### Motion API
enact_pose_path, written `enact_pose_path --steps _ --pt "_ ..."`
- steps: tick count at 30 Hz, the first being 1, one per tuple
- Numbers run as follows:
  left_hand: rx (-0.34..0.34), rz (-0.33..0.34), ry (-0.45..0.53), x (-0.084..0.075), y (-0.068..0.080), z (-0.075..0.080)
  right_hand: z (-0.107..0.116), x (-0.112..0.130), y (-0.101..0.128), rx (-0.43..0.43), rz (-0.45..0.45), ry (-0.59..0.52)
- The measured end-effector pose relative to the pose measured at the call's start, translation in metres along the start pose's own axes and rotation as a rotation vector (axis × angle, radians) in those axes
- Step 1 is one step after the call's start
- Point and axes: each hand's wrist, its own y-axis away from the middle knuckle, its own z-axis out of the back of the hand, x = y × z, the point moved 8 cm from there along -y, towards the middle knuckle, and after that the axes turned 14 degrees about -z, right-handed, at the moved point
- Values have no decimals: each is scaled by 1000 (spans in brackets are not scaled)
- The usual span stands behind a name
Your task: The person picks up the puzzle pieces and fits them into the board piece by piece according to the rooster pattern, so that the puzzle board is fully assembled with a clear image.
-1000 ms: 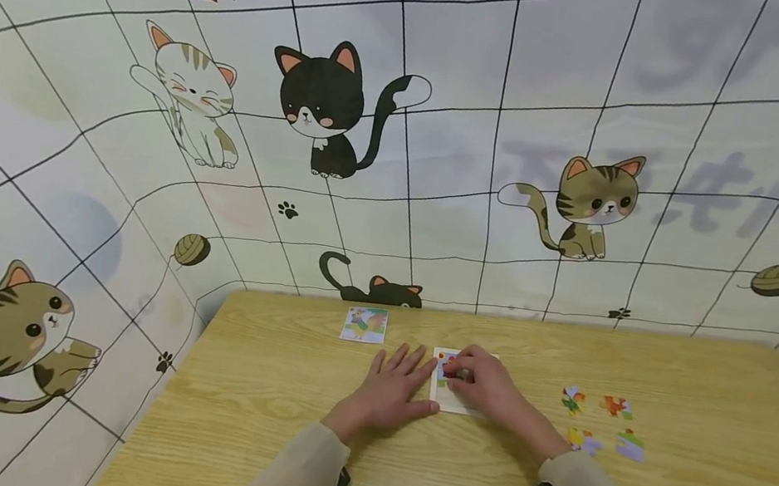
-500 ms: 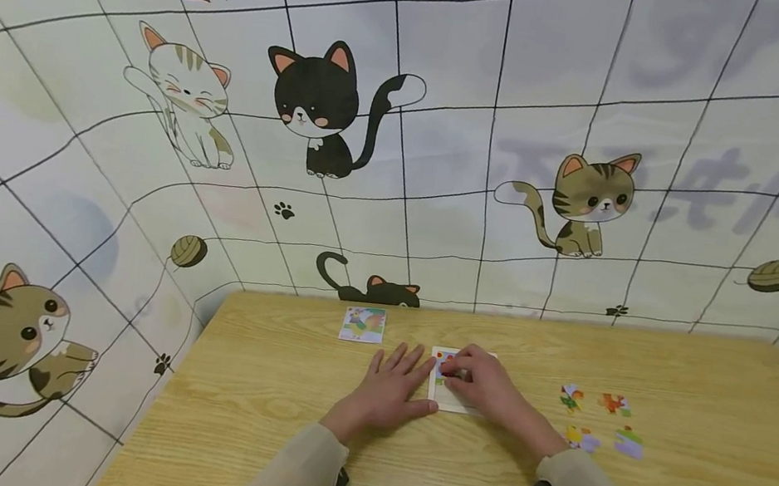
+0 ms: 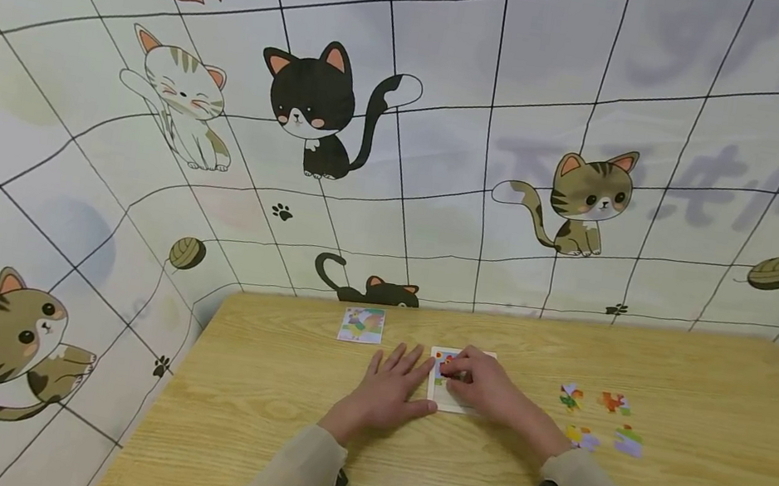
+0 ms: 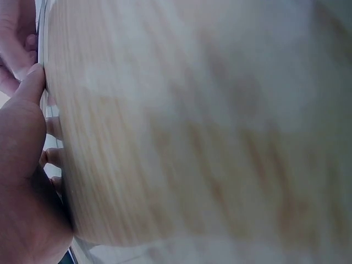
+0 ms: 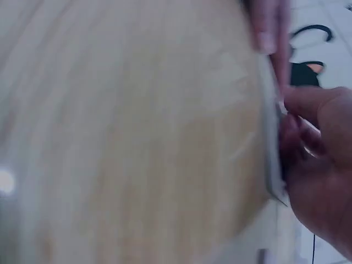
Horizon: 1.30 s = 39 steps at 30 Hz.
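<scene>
A small white-edged puzzle tray lies on the wooden table, with a few colourful pieces in its upper left part. My left hand rests flat beside it, fingers spread, the forefinger and thumb tips at its left edge. Over the tray my right hand bends down, thumb and fingers pinching a small puzzle piece that they mostly cover. In the right wrist view the curled right fingers sit close on the tray's edge. The left thumb touches the tray edge in the left wrist view.
Several loose puzzle pieces lie to the right: one green and red, one orange, one yellow and lilac, one green and lilac. A square picture card lies at the back left. A cat-patterned wall closes the far side.
Both hands stay in place at the tray; the right fingertips shift only slightly over the piece. The head view drifts a little.
</scene>
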Motion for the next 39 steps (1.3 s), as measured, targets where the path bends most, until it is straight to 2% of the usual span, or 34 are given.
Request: enact_pose_path --steps 3,6,10,17,22,25,29,39 --pt "-1 1 0 3 -1 -4 10 -7 3 34 -92 -90" --pt "4 6 2 5 -1 -7 26 -14 10 45 -146 -150" --pt "-4 5 3 1 0 -2 51 -22 22 54 -129 -170" --pt "-6 -4 -12 -5 1 3 101 -53 47 2 -156 -123" --pt "-3 5 -20 -3 1 2 123 -82 64 -39 -200 -33" --pt "1 9 -19 -2 1 1 129 -98 71 -42 -226 13" --pt "-2 8 -18 -1 1 1 130 -111 76 -19 -254 20" --pt "-6 2 -4 -1 2 2 121 -118 74 -25 -257 39"
